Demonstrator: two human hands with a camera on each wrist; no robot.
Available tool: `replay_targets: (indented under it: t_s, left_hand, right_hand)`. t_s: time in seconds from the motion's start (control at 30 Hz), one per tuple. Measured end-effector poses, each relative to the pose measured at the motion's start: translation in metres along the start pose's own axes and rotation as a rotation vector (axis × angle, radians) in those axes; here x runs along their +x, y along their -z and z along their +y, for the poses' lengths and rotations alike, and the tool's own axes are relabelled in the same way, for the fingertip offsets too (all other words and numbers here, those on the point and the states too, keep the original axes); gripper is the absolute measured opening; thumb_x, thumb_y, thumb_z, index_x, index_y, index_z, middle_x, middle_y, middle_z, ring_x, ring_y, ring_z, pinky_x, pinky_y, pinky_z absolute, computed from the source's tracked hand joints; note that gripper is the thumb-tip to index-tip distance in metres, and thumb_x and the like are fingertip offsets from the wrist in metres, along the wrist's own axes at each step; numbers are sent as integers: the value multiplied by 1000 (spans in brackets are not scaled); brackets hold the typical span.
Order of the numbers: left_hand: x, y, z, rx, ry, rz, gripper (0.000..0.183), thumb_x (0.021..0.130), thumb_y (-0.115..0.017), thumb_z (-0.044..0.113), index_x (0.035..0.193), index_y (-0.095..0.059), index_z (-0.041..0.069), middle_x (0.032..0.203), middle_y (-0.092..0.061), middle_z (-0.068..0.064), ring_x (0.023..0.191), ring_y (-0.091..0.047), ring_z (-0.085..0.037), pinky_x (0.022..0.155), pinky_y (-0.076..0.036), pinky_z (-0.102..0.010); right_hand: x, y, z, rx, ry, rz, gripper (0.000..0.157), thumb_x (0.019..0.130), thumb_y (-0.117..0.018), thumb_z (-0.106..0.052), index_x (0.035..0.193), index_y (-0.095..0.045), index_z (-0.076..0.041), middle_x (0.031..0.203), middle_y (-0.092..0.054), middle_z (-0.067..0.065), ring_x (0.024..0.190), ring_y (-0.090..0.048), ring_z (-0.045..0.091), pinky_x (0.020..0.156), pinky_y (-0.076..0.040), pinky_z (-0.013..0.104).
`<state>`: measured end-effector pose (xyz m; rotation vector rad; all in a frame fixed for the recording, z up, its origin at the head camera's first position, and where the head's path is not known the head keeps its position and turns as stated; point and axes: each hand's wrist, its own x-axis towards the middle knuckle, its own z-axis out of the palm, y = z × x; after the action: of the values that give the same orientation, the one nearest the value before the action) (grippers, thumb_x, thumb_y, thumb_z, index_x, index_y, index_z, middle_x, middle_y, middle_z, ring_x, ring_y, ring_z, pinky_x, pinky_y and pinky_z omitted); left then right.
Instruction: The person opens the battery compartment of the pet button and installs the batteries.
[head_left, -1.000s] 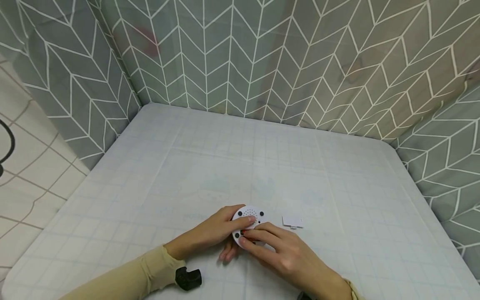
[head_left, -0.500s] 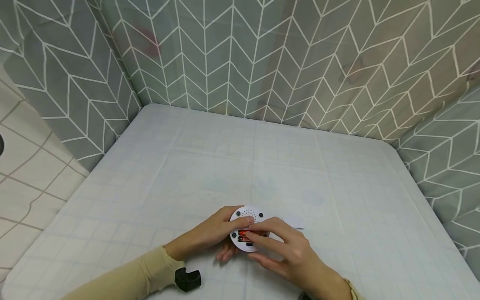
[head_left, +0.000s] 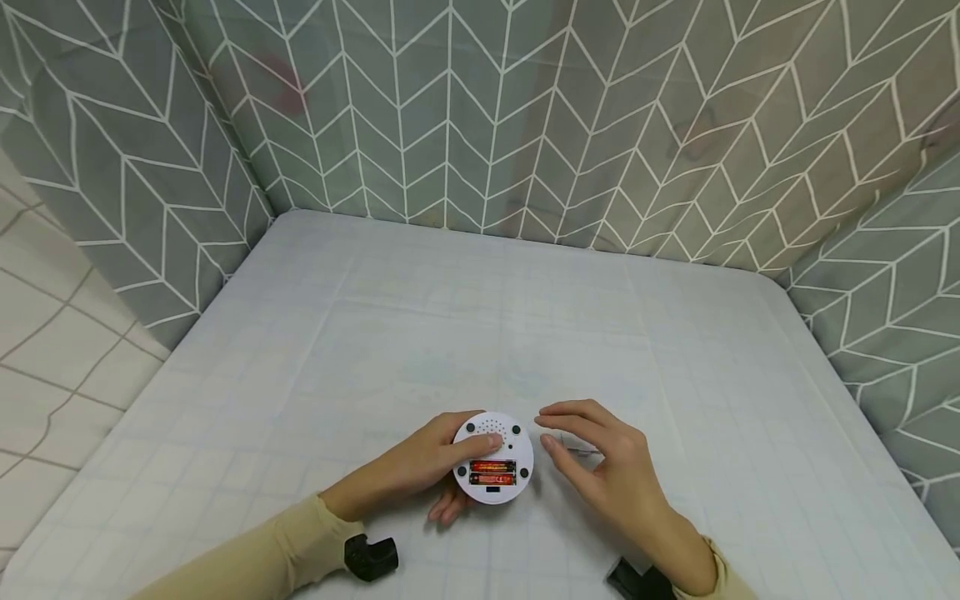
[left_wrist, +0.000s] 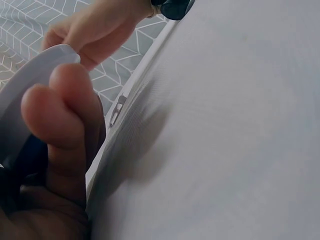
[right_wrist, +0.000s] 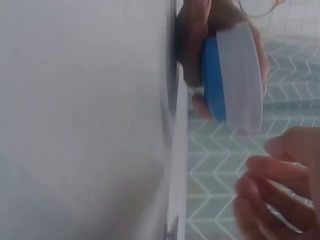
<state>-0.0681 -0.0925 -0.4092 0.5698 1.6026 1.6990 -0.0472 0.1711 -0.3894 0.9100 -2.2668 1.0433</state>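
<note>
A round white battery-powered device [head_left: 512,450] is held in my left hand [head_left: 429,457], thumb across its face and the other fingers underneath. Its face has speaker holes, several dark round feet and an uncovered compartment with two red batteries [head_left: 492,473] side by side. The right wrist view shows the device's white side and blue other face [right_wrist: 214,80]. To the right of it, my right hand [head_left: 615,458] holds nothing, its fingers loosely bent and apart from the device. Behind those fingers lies a thin white battery cover [head_left: 587,452], mostly hidden.
A white cloth with faint grid lines covers the table [head_left: 450,333]. Grey patterned curtains [head_left: 480,117] hang along the back and sides. Dark wrist-worn camera mounts [head_left: 371,558] sit at both wrists. Pale tiled floor [head_left: 60,350] shows at the left.
My right fingers have come off the batteries and moved right, over the battery cover. Both batteries now show in full. The left hand keeps its grip on the device.
</note>
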Motion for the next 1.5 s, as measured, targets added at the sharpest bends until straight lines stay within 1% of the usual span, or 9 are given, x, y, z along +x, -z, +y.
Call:
replay_targets:
  t_s: [0.17,0.27,0.4,0.5,0.6,0.73,0.9,1.13,1.5]
  left_hand:
    - [-1,0,1,-3,8,-2,36,112,-52,37,120,-54,2,59,-65,-18,36,-58,-19,29,-48,-37]
    - [-1,0,1,-2,8,-3,36,112,-53,37,120,-54,2,59,-65,-19,36,-57,-20,29,-48,-39]
    - [-1,0,2,7,7,-2,36,111,-53,38,121,-55,3,60,-66,-20,37,-58,-20,30,-49,-39]
    - [0,1,2,11,7,-5,35,111,-53,37,121,-55,3,60,-66,-20,37,-58,-20,30,-49,-38]
    - [0,1,2,14,4,-9,35,111,-53,37,122,-54,3,60,-66,-20,37,-58,-20,30,-49,-38]
    - [0,1,2,19,-1,-14,34,111,-53,37,122,-55,4,60,-65,-22,37,-58,-21,30,-49,-39]
    - [0,1,2,23,-6,-13,34,112,-53,37,121,-55,4,60,-65,-23,36,-57,-21,29,-48,-40]
    - [0,0,2,27,-1,-8,34,112,-53,37,120,-54,4,61,-65,-24,36,-58,-21,29,-48,-41]
    - [0,0,1,20,10,0,34,111,-54,37,121,-54,5,60,-65,-22,36,-58,-20,28,-48,-42]
  right_hand:
    - [-1,11,12,-144,-122,-98,42,82,-72,9,118,-78,-13,122,-73,-1,113,-70,17,92,-49,8]
    - [-1,18,16,-211,-170,-145,48,81,-71,11,123,-76,-10,128,-71,2,119,-68,21,91,-57,22]
    - [0,28,17,-242,-312,-286,41,94,-79,-12,133,-70,-6,138,-67,8,130,-63,30,102,-57,51]
    - [1,33,18,-259,-404,-395,53,97,-78,-35,139,-65,-5,143,-63,10,136,-59,33,110,-52,57]
    - [2,36,18,-299,-421,-459,60,96,-79,-42,139,-65,-2,144,-62,11,137,-57,33,112,-51,56]
    - [2,42,17,-343,-387,-503,58,92,-84,-36,134,-68,0,142,-63,13,135,-59,33,111,-52,55]
    - [2,48,17,-358,-359,-531,55,86,-89,-22,131,-69,2,139,-64,13,131,-60,34,107,-54,54]
    - [2,48,20,-345,-346,-475,38,80,-89,-1,116,-75,-2,125,-70,10,118,-68,32,99,-59,52]
    - [3,42,23,-320,-367,-426,30,77,-92,0,97,-76,-15,108,-73,-2,95,-70,16,83,-62,40]
